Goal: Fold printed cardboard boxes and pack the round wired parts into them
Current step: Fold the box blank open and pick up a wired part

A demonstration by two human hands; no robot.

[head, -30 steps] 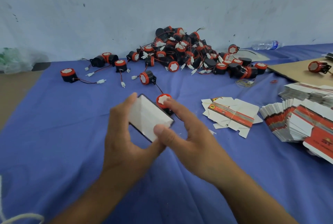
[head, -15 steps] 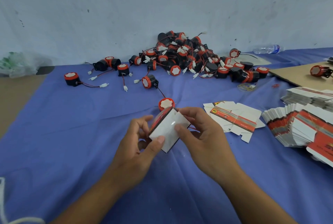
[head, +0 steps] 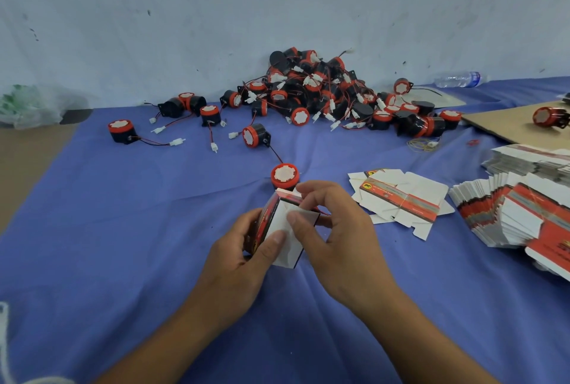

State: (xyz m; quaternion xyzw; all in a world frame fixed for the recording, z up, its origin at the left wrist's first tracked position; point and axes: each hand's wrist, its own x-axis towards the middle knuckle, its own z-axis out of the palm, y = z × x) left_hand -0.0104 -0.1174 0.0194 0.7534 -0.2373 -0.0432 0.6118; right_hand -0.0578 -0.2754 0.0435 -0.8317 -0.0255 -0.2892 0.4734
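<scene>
I hold a small red, black and white printed cardboard box point(head: 282, 240) over the blue cloth. My left hand point(head: 243, 255) grips its left side, with the thumb pressed on a white flap. My right hand point(head: 334, 235) pinches the flaps at the box's far end, thumb on the white panel. One round black part with a red rim point(head: 284, 175) stands just behind the box. A large heap of the same wired parts point(head: 327, 96) lies by the wall. Flat unfolded boxes point(head: 401, 201) lie to the right.
A thick fanned stack of flat boxes point(head: 518, 214) fills the right edge. Loose wired parts point(head: 121, 130) are scattered at the left back. A brown cardboard sheet point(head: 505, 124) with one part, a water bottle point(head: 459, 78) and a plastic bag point(head: 27, 106) sit along the back.
The box has gone from a flat white panel held up to a squared shape. Both hands came nearer to me, and my right fingers moved onto the end flaps.
</scene>
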